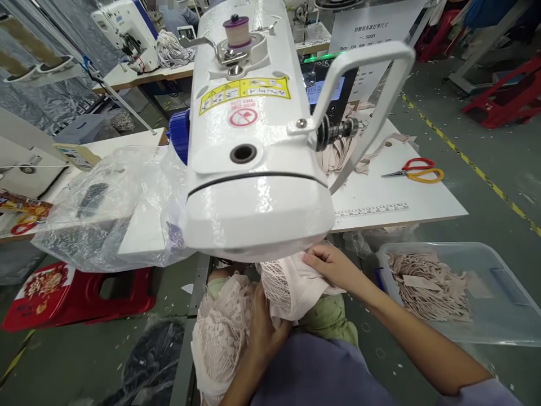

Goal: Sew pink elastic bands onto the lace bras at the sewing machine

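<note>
A pale pink lace bra (296,287) lies across my lap below the head of a white sewing machine (257,214). One lace-covered cup (222,330) hangs at the left; the other is between my hands. My left hand (264,324) is wrapped around the bra between the two cups, its fingertips partly hidden by fabric. Close under the machine head, my right hand (327,262) pinches the bra's upper edge at the right. The machine head hides the needle area and the far edge of the bra.
Red-and-yellow scissors (416,170) and a ruler (372,210) lie on the white table (426,197). A clear bin (494,282) of beige straps stands at the right. Plastic bags (114,208) cover the left tabletop, above a red stool (97,293). Another sewing machine (131,34) stands behind.
</note>
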The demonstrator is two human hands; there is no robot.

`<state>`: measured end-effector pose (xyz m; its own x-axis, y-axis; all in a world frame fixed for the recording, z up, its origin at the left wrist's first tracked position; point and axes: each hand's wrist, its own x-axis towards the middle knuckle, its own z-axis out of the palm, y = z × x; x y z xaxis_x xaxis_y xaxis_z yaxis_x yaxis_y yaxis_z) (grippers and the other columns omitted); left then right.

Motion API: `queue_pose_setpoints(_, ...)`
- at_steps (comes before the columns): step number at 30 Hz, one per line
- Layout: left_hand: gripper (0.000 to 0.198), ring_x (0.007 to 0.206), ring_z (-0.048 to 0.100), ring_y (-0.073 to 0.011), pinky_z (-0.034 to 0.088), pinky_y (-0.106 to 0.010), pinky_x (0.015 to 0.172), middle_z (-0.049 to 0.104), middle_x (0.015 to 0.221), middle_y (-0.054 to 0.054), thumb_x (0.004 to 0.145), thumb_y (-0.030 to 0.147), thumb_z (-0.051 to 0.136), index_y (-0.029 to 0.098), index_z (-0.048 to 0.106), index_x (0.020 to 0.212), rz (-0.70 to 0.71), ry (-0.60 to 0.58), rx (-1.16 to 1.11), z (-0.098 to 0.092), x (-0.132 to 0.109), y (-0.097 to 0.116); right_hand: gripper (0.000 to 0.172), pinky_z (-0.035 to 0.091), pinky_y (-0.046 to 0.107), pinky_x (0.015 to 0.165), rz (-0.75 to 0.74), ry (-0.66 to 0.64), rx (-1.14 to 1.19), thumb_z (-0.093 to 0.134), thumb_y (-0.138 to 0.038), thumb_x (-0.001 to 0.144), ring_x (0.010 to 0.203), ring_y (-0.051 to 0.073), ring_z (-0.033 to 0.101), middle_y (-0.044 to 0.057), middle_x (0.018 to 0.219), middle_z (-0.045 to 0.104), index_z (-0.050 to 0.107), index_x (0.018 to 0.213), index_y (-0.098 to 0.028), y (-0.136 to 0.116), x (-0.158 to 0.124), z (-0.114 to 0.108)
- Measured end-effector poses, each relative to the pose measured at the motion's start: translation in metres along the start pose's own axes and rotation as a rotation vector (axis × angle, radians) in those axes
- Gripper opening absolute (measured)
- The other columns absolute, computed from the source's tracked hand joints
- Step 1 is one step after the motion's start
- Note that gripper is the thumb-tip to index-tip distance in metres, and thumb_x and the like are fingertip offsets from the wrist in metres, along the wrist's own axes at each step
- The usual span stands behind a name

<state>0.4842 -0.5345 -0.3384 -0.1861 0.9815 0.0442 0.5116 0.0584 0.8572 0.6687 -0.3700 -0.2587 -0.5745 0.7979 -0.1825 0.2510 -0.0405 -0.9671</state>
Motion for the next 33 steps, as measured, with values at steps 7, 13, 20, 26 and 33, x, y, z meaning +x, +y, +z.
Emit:
queue_pose_setpoints(7,0.049,0.138,0.044,-0.0307,0.038,-0.055,0.111,0.051,0.142,-0.019,0.091,0.024,0.048,0.017,0.044,0.140,-0.019,0.016,0.099,0.005,-0.014,-0.034,0.050,0.027,0.027,0.054,-0.047,0.010,-0.025,0.048,-0.064,0.087,0.055,0.012,0.036,-0.004,0.060,0.038,0.041,0.062,-0.022,0.005,-0.008,-0.005)
queue_pose_setpoints(13,0.049,0.130,0.055,-0.0278,0.047,-0.046,0.107,0.061,0.138,-0.013,0.087,0.014,0.045,0.019,0.057,0.134,-0.081,-0.020,0.159,-0.047,-0.005,-0.035,0.042,0.032,0.026,0.057,-0.070,0.011,-0.089,0.047,-0.057,0.090,0.062,0.014,0.045,-0.001,0.067,0.050,0.053,0.070,-0.020,0.005,-0.013,-0.012)
queue_pose_setpoints(20,0.077,0.146,0.033,-0.0303,0.034,-0.052,0.116,0.039,0.157,-0.007,0.080,-0.003,0.039,0.032,0.039,0.149,0.407,0.248,0.586,-0.054,0.033,-0.018,0.045,0.041,0.027,0.059,-0.035,0.277,-0.419,0.049,-0.058,0.090,0.060,0.015,0.051,-0.001,0.061,0.055,0.058,0.067,-0.020,0.045,-0.033,-0.076)
queue_pose_setpoints(26,0.055,0.135,0.048,-0.0359,0.048,-0.052,0.104,0.051,0.146,-0.020,0.081,0.004,0.049,0.015,0.056,0.135,0.483,-0.149,0.794,0.059,0.050,-0.031,0.052,0.048,0.042,0.096,0.160,0.829,-0.766,0.052,-0.048,0.088,0.118,0.032,0.055,0.021,0.128,0.060,0.059,0.125,-0.012,0.072,-0.008,-0.200)
queue_pose_setpoints(33,0.057,0.138,0.046,-0.0331,0.048,-0.051,0.104,0.046,0.150,-0.020,0.083,0.009,0.046,0.014,0.049,0.139,0.440,-0.188,0.679,0.074,0.040,-0.044,0.059,0.034,0.059,0.107,0.323,0.958,-0.910,0.040,-0.039,0.094,0.134,0.044,0.041,0.033,0.144,0.044,0.050,0.137,0.001,0.067,0.065,-0.262)
